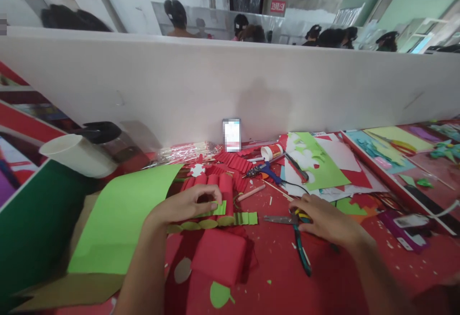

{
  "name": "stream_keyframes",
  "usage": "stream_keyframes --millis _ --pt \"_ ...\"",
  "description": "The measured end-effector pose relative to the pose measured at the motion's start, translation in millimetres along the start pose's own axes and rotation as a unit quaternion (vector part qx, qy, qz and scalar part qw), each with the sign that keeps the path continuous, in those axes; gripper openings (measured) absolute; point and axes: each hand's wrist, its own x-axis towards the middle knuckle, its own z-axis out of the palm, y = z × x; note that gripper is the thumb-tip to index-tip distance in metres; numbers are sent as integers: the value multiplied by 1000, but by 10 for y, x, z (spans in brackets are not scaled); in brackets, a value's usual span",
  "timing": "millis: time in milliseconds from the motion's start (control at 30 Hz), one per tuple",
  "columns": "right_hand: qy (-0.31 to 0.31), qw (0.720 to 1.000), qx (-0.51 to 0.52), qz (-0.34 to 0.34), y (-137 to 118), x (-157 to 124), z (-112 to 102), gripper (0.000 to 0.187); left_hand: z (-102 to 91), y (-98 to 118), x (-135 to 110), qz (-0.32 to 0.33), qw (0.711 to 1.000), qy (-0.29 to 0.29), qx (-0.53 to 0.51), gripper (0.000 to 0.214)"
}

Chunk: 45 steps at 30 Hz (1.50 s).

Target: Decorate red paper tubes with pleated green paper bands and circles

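Observation:
My left hand [194,205] is closed in a pinch on a folded light-green paper strip [222,208], held above a row of red paper rolls [225,190]. Another pleated green strip [247,218] sticks out to the right of the rolls. Further right, my right hand [321,219] curls its thumb and fingers around the handle area of a pair of pliers [278,219]. Their jaws point left and one teal handle slants down toward me; yellow shows under the fingers. In front of the rolls lies a red paper-covered block [219,256].
A large green sheet [122,219] curves up at left, beside a white cup [79,154]. Behind the hands are a blue glue gun [268,171], a cutter knife [297,167], and a phone [232,135] against the white partition [201,85]. Paper sheets [323,162] lie at back right.

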Motion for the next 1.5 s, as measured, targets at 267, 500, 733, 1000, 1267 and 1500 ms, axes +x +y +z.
stream_keyframes --millis 267,500,733,1000,1267,1500 --pt "-63 998 10 0 237 -236 141 70 14 -73 9 11 1000 7 23 31" --pt "-50 998 29 -28 174 -216 43 54 12 -81 -15 42 999 28 16 31" --pt "24 988 147 33 -355 -210 39 50 -16 -89 -46 64 996 58 18 29" --pt "-81 969 233 19 -1157 -66 190 36 -33 -159 -51 90 985 137 -44 26" --pt "-75 969 235 -11 -1259 105 250 31 -41 -185 -34 93 975 177 -97 26" --pt "-104 954 280 -10 -1358 185 252 25 -27 -189 -2 96 974 173 -113 27"
